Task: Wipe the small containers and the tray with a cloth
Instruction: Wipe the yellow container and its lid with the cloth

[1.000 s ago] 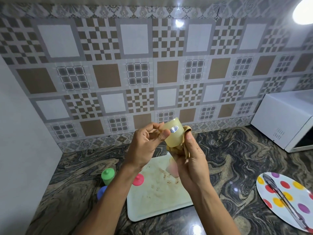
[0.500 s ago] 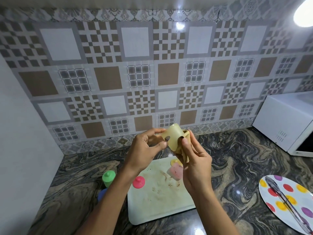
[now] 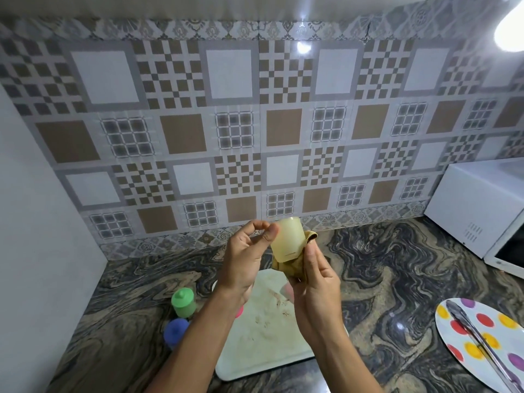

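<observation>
I hold a small pale-yellow container [image 3: 288, 239] up above the counter. My left hand [image 3: 246, 256] pinches its upper side with thumb and fingers. My right hand [image 3: 314, 282] cups its lower end through a crumpled tan cloth [image 3: 295, 265]. Below them lies the white tray [image 3: 263, 347], smeared with brown crumbs. A green container [image 3: 183, 302] and a blue one [image 3: 175, 331] stand on the counter left of the tray. A pink container [image 3: 287, 290] and a red lid [image 3: 240, 311] on the tray are mostly hidden by my arms.
A white microwave [image 3: 482, 205] stands at the back right. A polka-dot plate [image 3: 479, 338] with metal tongs [image 3: 476, 336] lies at the right front. The marbled counter [image 3: 382, 268] meets a tiled wall behind and a plain white wall on the left.
The yellow container has been turned in my hands; its sticker faced me before and is out of sight now. Both hands stayed at about the same height over the tray.
</observation>
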